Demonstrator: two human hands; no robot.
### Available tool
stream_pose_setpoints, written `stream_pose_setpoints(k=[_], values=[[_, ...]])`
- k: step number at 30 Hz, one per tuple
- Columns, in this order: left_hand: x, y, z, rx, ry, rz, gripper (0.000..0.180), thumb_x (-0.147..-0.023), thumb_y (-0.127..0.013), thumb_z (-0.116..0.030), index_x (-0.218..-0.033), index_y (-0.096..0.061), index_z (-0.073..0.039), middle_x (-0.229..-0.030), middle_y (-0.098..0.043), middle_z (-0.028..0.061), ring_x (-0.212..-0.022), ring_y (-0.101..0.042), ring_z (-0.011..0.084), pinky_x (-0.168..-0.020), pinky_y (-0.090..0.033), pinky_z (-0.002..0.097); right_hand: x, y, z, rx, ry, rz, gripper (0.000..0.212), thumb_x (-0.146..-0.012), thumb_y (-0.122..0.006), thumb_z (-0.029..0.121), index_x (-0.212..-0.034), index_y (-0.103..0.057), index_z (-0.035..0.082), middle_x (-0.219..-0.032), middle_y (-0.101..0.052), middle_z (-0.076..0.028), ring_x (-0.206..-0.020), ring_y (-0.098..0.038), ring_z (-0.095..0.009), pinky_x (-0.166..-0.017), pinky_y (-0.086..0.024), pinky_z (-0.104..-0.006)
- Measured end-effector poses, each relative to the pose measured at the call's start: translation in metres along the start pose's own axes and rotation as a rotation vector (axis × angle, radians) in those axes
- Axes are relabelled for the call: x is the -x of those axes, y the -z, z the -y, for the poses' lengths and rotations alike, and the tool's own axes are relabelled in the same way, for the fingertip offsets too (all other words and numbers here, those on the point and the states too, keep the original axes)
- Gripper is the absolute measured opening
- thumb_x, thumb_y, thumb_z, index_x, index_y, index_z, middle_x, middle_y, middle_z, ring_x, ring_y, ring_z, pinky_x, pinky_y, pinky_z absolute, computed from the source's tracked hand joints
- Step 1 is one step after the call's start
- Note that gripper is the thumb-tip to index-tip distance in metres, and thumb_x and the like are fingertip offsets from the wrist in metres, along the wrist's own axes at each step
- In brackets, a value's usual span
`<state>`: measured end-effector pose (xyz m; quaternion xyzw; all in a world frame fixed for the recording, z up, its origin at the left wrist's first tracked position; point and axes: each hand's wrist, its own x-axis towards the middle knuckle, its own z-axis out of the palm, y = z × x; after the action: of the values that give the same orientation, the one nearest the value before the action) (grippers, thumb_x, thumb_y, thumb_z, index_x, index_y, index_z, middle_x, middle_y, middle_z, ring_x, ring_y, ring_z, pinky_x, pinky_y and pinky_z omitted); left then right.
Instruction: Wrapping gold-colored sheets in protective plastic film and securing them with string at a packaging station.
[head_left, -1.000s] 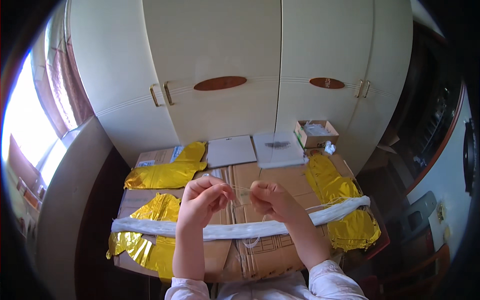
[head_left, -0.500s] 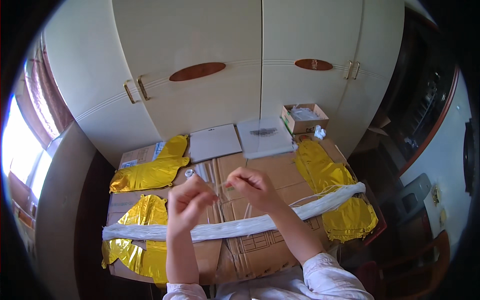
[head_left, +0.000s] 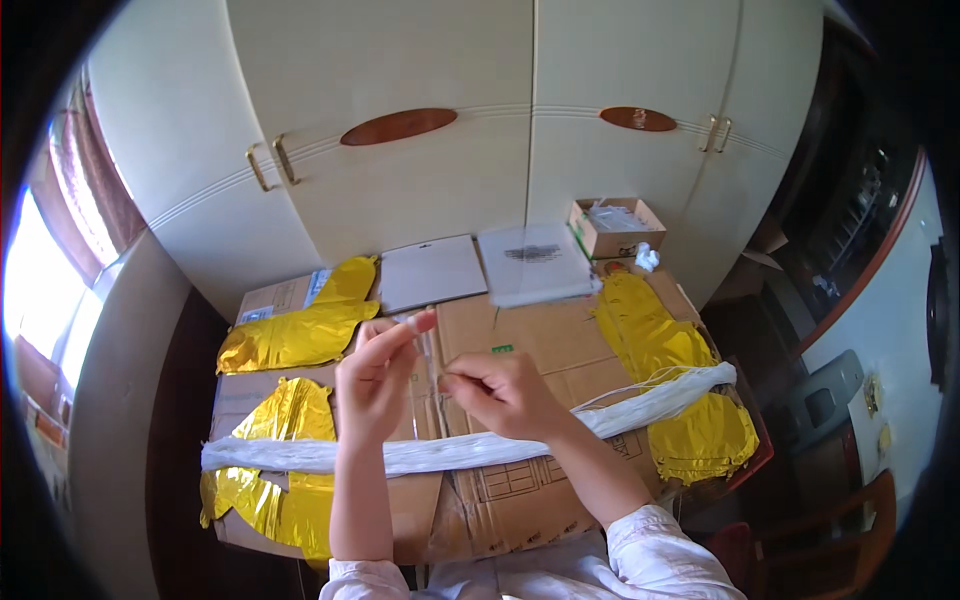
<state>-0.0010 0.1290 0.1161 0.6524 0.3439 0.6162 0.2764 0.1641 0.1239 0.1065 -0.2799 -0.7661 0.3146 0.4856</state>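
Note:
My left hand is held above the cardboard-covered table, left of its middle. Its index finger stretches up to the right, with a pale whitish patch near the tip, and the other fingers are curled. To the right and slightly lower, my right hand is closed in a pinch, the fingertips turned toward the left hand. Whatever either hand holds is too thin or blurred to make out. Beneath both forearms a long bundle of white string runs across the table, loose strands rising near its right end.
Yellow foil balloons lie flat at the far left, near left and right. At the back are a grey-white flat panel, a clear plastic sheet, an open box and crumpled white paper. Cardboard covers the table.
My left index finger has straightened upward from a curled grip. My right hand has dropped slightly and stays pinched. The small silvery round item by the left hand no longer shows.

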Motion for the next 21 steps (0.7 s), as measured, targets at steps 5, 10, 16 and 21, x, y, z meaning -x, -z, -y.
stream_pose_setpoints(k=[5,10,16,21], values=[[0.001,0.015,-0.005,0.160,0.041,0.437,0.008,-0.078,-0.061,-0.002,-0.083,-0.067,0.001,-0.075,-0.063,0.0068,-0.070,-0.053,0.0165,-0.070,-0.044,0.0285,-0.001,0.007,0.002,-0.258,-0.117,-0.077,0.010,-0.087,-0.053,0.010,-0.084,-0.061,0.004,-0.060,-0.055,-0.001,-0.054,-0.044,-0.004,-0.048,-0.036,-0.0234],[-0.001,0.007,-0.011,0.015,-0.023,0.173,0.007,-0.075,-0.062,-0.004,-0.076,-0.065,0.001,-0.068,-0.062,0.0091,-0.069,-0.054,0.0172,-0.064,-0.043,0.0297,0.002,0.001,-0.010,-0.112,0.001,0.068,0.009,-0.087,-0.056,0.010,-0.086,-0.063,0.004,-0.064,-0.059,-0.001,-0.056,-0.048,-0.004,-0.049,-0.038,-0.0243],[0.006,0.020,-0.005,0.816,0.180,0.342,0.017,-0.082,-0.055,-0.008,-0.076,-0.062,0.007,-0.068,-0.062,0.0065,-0.067,-0.051,0.0125,-0.061,-0.042,0.0271,-0.003,0.007,-0.013,-0.059,-0.173,0.008,0.011,-0.087,-0.059,0.014,-0.085,-0.064,0.004,-0.062,-0.057,-0.002,-0.054,-0.046,-0.004,-0.048,-0.037,-0.0232],[-0.002,0.017,-0.008,-0.066,-0.028,0.254,0.014,-0.081,-0.053,-0.002,-0.084,-0.064,0.006,-0.075,-0.063,0.0088,-0.065,-0.053,0.0124,-0.061,-0.044,0.0262,0.000,0.009,-0.003,-0.110,0.020,0.030,0.012,-0.087,-0.058,0.014,-0.084,-0.063,0.004,-0.062,-0.057,-0.003,-0.053,-0.048,-0.009,-0.048,-0.038,-0.0244]])
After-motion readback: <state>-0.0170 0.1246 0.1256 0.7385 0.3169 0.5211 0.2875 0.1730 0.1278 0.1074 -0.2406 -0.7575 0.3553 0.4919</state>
